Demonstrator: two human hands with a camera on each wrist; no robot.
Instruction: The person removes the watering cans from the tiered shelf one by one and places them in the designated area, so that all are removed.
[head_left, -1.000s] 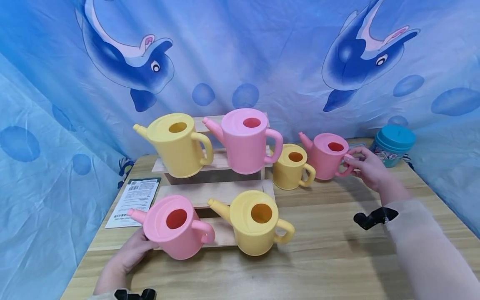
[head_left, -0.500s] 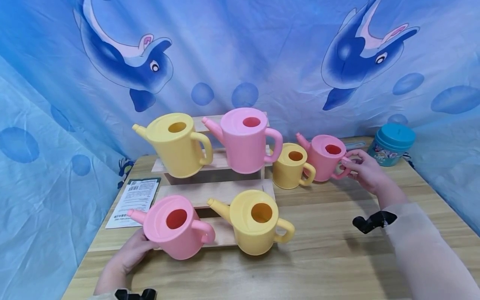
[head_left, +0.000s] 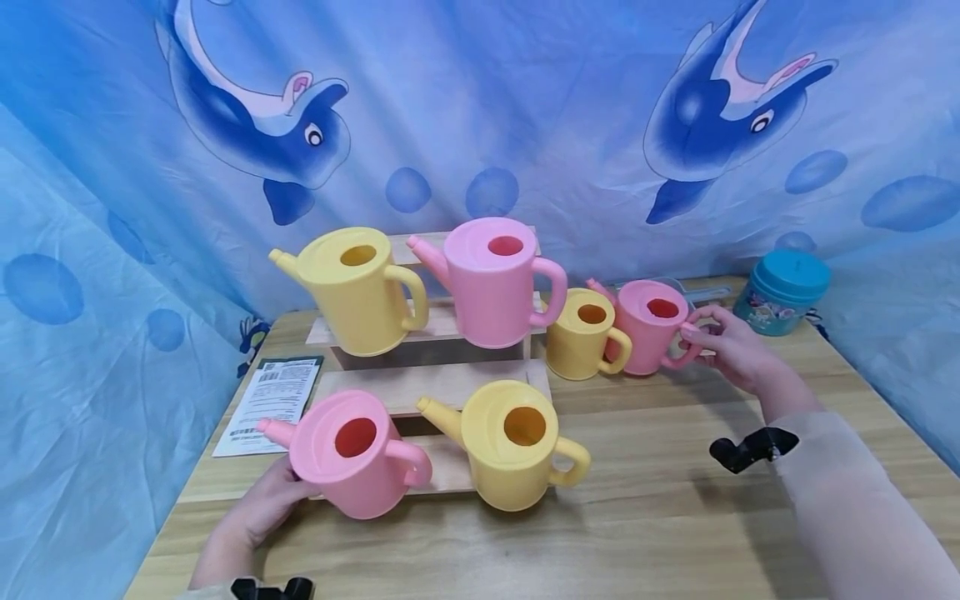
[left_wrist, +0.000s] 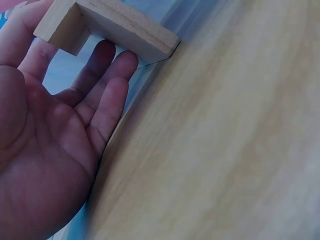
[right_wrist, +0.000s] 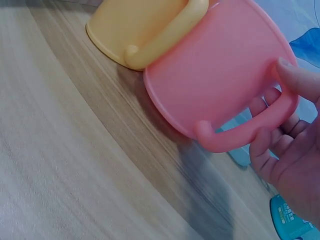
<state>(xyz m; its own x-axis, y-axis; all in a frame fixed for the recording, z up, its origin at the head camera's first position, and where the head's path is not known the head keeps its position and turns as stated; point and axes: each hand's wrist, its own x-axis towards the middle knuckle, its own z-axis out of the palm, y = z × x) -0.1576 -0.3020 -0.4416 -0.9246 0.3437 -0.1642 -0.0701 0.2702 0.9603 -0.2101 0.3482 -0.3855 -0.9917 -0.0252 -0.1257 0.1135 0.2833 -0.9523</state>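
Curtain (head_left: 555, 108), blue and printed with dolphins, hung behind everything, and the wood-grained table (head_left: 637, 508) spread in front of it. On that table stood the wooden rack (head_left: 427, 387), its boards largely covered by cans in the head view; only the left wrist view showed me one bare end of it close up. A large yellow watering can (head_left: 356, 312) and a large pink watering can (head_left: 492, 304) sat high on the rack, while a front pink watering can (head_left: 347, 475) and a front yellow watering can (head_left: 510, 479) stood lower and nearer me. A printed sheet (head_left: 273, 408) lay to the left of the rack. To its right was the small pink watering can (head_left: 645, 342), partly behind the small yellow watering can (head_left: 576, 346); whether its base met the table I could not tell. The head view gave me its spout and round opening, both outside the right wrist view. Farther right stood a teal tub (head_left: 783, 292), of which the right wrist view caught just a corner. My left hand (left_wrist: 55, 125) lay against the rack's end, three fingers loosely bent beside the wood, forefinger and thumb running out of sight, so I could not tell whether they pinched it. My right hand (right_wrist: 295, 145) held the small pink can's handle (right_wrist: 250, 131), thumb above and fingers curled around it.
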